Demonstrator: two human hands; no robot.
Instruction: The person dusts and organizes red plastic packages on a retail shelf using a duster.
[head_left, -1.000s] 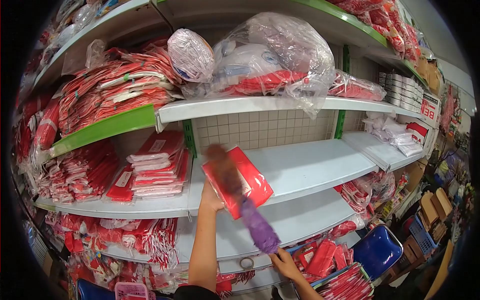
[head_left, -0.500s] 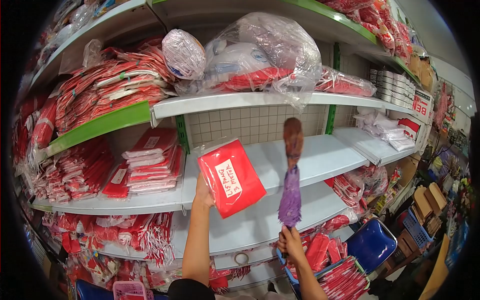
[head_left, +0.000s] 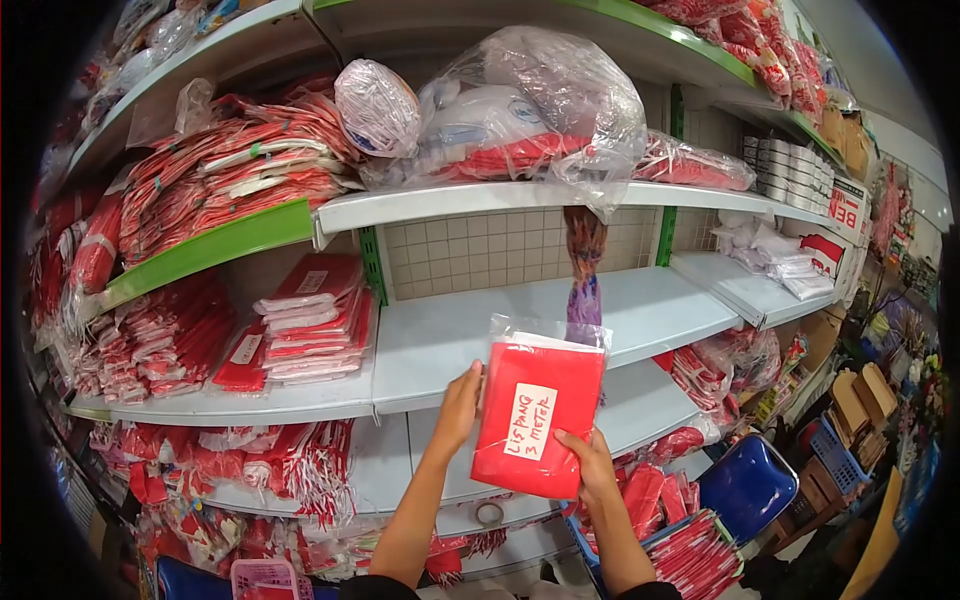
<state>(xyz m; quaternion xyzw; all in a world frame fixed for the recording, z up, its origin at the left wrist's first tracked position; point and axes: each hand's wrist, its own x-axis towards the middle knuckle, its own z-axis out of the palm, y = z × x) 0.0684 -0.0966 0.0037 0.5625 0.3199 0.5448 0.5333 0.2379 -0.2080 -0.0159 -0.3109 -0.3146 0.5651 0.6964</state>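
Observation:
A clear plastic packet of folded red cloth (head_left: 500, 440), with a white handwritten label, is held upright in front of the shelves. My right hand (head_left: 592, 465) grips its lower right side, thumb across the front. Behind the packet rises a feather duster (head_left: 586, 250) with brown and purple feathers; its handle is hidden, in line with my right hand. My left hand (head_left: 460, 405) is at the packet's left edge, fingers stretched upward and seemingly not gripping it.
Folded red and white packets (head_left: 312, 320) are stacked on the middle shelf (head_left: 450, 350) at left. Above are piled red packets (head_left: 230, 170) and a large clear plastic bag (head_left: 530, 110). Lower right are a blue chair (head_left: 748, 478) and a basket of red packets (head_left: 690, 560).
The packet has moved right and turned more upright, passing from my left hand to my right. The duster now stands behind it, partly covered.

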